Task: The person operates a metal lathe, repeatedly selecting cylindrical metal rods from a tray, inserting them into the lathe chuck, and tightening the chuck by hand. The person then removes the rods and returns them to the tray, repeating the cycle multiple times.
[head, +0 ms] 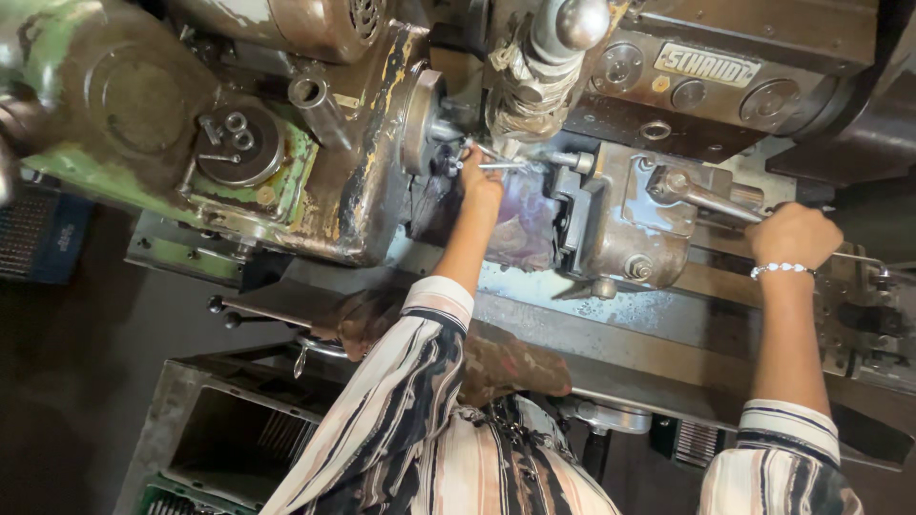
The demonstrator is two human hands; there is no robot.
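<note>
I read the head view from left to right.

1. At far left stands the green machine housing point(114, 105), its paint worn and oily. A round cover plate point(239, 145) with small fittings is set into its front face.
2. Just right of the housing is the spindle chuck point(423, 119), a round, rust-brown disc with its face turned to the right.
3. My left hand point(480, 181) reaches up to the gap right of the chuck. Its fingers are curled closed around a thin bright metal rod point(501, 166), which lies roughly level and points right, toward the tool block. The fingertips are hidden behind the hand, so I cannot tell how tightly they close.
4. Above the rod hangs a cloth-wrapped lever point(534, 91) topped with a polished ball knob point(582, 21).
5. The grey tool block point(620, 224) sits on the machine bed point(611, 315), right of the left hand.
6. A steel handle point(701, 195) runs from the block down and right into my right hand point(795, 234). That hand is shut in a fist around the handle's end. A white bead bracelet point(782, 270) circles the wrist.
7. Both striped sleeves point(410, 401) fill the lower frame.
</note>
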